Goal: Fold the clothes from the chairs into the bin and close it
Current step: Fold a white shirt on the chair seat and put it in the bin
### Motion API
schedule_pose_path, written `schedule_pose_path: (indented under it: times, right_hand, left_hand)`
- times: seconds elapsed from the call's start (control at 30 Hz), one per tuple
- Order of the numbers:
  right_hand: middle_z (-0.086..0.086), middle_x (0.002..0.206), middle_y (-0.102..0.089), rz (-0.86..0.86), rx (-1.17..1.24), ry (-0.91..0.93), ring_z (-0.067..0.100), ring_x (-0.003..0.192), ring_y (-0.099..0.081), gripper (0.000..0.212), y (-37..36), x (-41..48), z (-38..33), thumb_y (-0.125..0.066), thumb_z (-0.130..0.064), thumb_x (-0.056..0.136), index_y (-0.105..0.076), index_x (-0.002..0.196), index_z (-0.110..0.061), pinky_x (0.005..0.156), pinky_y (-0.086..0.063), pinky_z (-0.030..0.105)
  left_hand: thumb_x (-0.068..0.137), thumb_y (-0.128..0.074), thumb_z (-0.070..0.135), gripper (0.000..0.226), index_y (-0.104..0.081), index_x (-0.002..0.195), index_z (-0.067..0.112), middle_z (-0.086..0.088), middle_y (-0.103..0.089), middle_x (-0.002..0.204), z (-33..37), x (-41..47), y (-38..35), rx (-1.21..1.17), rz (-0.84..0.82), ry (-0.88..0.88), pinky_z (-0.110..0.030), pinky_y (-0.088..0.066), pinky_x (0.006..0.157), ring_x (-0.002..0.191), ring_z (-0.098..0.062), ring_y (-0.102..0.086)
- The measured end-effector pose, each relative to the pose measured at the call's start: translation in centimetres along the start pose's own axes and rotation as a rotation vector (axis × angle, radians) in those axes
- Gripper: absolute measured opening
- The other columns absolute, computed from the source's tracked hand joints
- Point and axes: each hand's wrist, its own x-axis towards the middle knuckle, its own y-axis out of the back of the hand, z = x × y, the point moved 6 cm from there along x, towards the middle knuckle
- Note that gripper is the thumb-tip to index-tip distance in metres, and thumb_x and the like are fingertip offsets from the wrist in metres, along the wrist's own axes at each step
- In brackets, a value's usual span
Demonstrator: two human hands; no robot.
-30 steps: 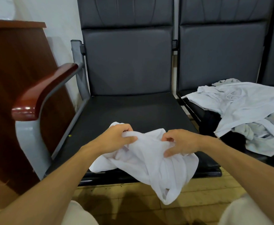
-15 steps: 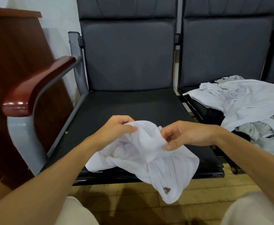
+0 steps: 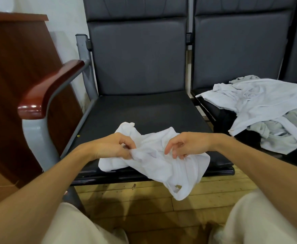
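Note:
A crumpled white garment (image 3: 161, 166) lies on the front edge of the left chair's black seat (image 3: 144, 111), with part of it hanging over the edge toward the floor. My left hand (image 3: 114, 147) pinches a fold of it on its left side. To the right, my right hand (image 3: 186, 145) has its fingers curled down into the cloth and pinches it. A heap of white and pale grey clothes (image 3: 267, 110) covers the seat of the chair on the right. No bin is in view.
A dark red wooden armrest (image 3: 47, 90) on a grey metal frame stands at the left of the chair. A brown wooden cabinet (image 3: 17, 76) is beyond it. Yellow wooden floor (image 3: 144, 205) lies below, between my knees.
Both hands have shifted their hold on the white garment. The right hand let go of its earlier fold and now digs its fingers in lower. The cloth has bunched differently.

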Motion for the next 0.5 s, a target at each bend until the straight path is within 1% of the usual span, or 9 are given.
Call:
schedule_pose_path:
  times: [0.03, 0.1, 0.2, 0.23, 0.3, 0.37, 0.4, 0.47, 0.5]
  right_hand:
    - [-0.006, 0.092, -0.06, 0.006, -0.05, -0.006, 0.007, 0.082, -0.056, 0.03, -0.2, 0.0, -0.2, -0.053, -0.016, 0.097, -0.062, 0.121, -0.031, 0.078, -0.048, 0.018]
    - [-0.017, 0.087, -0.051, 0.016, -0.167, -0.03, 0.005, 0.086, -0.052, 0.034, -0.5, 0.0, -0.3, -0.049, -0.024, 0.099, -0.054, 0.129, -0.04, 0.081, -0.041, 0.017]
    - [-0.026, 0.089, -0.041, 0.072, -0.276, -0.068, 0.007, 0.099, -0.044, 0.032, -0.1, 0.0, 0.1, -0.047, -0.03, 0.1, -0.055, 0.129, -0.039, 0.093, -0.034, 0.023]
    - [-0.026, 0.088, -0.04, 0.101, -0.303, -0.079, 0.007, 0.099, -0.043, 0.03, 0.3, -0.1, 0.4, -0.049, -0.031, 0.099, -0.058, 0.127, -0.036, 0.092, -0.034, 0.023]
    - [-0.023, 0.088, -0.043, 0.158, -0.34, -0.106, 0.008, 0.097, -0.046, 0.023, 1.0, -0.3, 0.9, -0.054, -0.035, 0.096, -0.063, 0.117, -0.031, 0.088, -0.034, 0.023]
    - [-0.02, 0.089, -0.045, 0.212, -0.345, -0.121, 0.009, 0.094, -0.049, 0.017, 1.5, -0.5, 1.2, -0.063, -0.037, 0.09, -0.066, 0.105, -0.029, 0.084, -0.038, 0.023]
    - [-0.019, 0.086, -0.046, 0.246, -0.336, -0.12, 0.008, 0.089, -0.049, 0.014, 1.7, -0.5, 1.3, -0.068, -0.034, 0.087, -0.067, 0.1, -0.028, 0.081, -0.039, 0.022]
    - [-0.018, 0.081, -0.045, 0.338, -0.328, -0.127, 0.004, 0.078, -0.047, 0.009, 2.3, -0.6, 1.6, -0.072, -0.022, 0.084, -0.067, 0.091, -0.026, 0.071, -0.038, 0.018]
    - [-0.017, 0.082, -0.048, 0.398, -0.326, -0.144, 0.005, 0.079, -0.049, 0.011, 2.9, -0.6, 2.0, -0.071, -0.016, 0.084, -0.067, 0.088, -0.025, 0.071, -0.04, 0.018]
  left_hand:
    - [0.064, -0.061, 0.023, 0.019, -0.075, 0.074, 0.033, 0.008, -0.066, 0.103, -0.1, -0.4, -0.2, 0.022, -0.046, 0.014, -0.032, -0.044, 0.098, 0.104, -0.013, -0.058]
    - [0.061, -0.056, 0.016, 0.029, -0.075, 0.067, 0.037, 0.016, -0.063, 0.109, 0.1, -1.1, -0.5, 0.06, -0.11, 0.034, -0.025, -0.04, 0.1, 0.112, -0.007, -0.054]
    - [0.071, -0.056, -0.001, 0.041, -0.075, 0.064, 0.035, 0.018, -0.058, 0.12, 0.5, -1.7, -0.9, 0.11, -0.156, 0.015, -0.019, -0.035, 0.101, 0.119, -0.003, -0.046]
    - [0.076, -0.055, -0.007, 0.046, -0.075, 0.064, 0.033, 0.019, -0.057, 0.122, 0.4, -1.8, -1.0, 0.125, -0.164, 0.015, -0.017, -0.033, 0.101, 0.12, -0.002, -0.044]
    - [0.081, -0.055, -0.008, 0.046, -0.075, 0.067, 0.03, 0.019, -0.055, 0.123, 0.3, -2.1, -1.2, 0.147, -0.171, 0.014, -0.014, -0.032, 0.099, 0.12, -0.002, -0.044]
    - [0.08, -0.057, -0.007, 0.044, -0.073, 0.073, 0.033, 0.018, -0.058, 0.119, 0.1, -2.0, -1.2, 0.147, -0.144, -0.003, -0.02, -0.033, 0.103, 0.119, -0.003, -0.046]
    - [0.079, -0.058, -0.007, 0.044, -0.072, 0.076, 0.035, 0.018, -0.059, 0.115, 0.1, -1.8, -1.0, 0.131, -0.11, -0.014, -0.023, -0.033, 0.104, 0.118, -0.003, -0.048]
    - [0.078, -0.056, -0.01, 0.046, -0.07, 0.087, 0.032, 0.016, -0.063, 0.109, 0.0, -1.4, -0.5, 0.09, -0.039, -0.031, -0.023, -0.035, 0.102, 0.112, 0.0, -0.052]
    - [0.078, -0.055, -0.012, 0.047, -0.07, 0.093, 0.03, 0.015, -0.064, 0.108, -0.1, -1.1, -0.3, 0.071, -0.014, -0.039, -0.022, -0.036, 0.101, 0.11, 0.0, -0.054]
